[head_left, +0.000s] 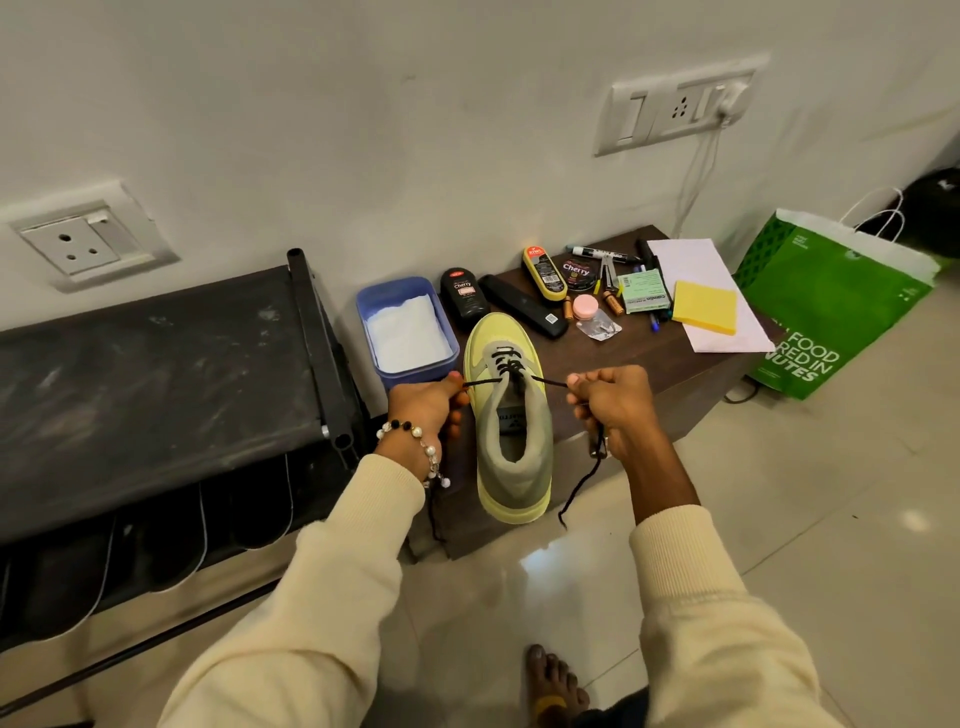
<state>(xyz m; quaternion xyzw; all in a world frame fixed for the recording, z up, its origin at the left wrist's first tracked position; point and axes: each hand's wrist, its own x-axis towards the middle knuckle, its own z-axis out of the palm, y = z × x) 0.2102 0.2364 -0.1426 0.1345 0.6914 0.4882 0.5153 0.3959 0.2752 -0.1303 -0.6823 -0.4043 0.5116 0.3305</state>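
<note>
Shoe (511, 415) upright on the surface (639, 358), toe to the wall, heel at the near edge, squarely between the hands. Black lace (506, 364) drawn taut sideways from the top eyelets. Left hand (423, 410) just left of the shoe, fingers curled, pinching one lace end. Right hand (613, 402) just right, curled round the other end, tail dangling toward the floor. Blue tub (395, 289) just left of the toe; polish bottle (464, 301) beyond.

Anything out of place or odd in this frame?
The shoe seems to overhang the table at its heel while the left hand and right hand grip its laces. The shoe rack has whitish smears on its black top.
</note>
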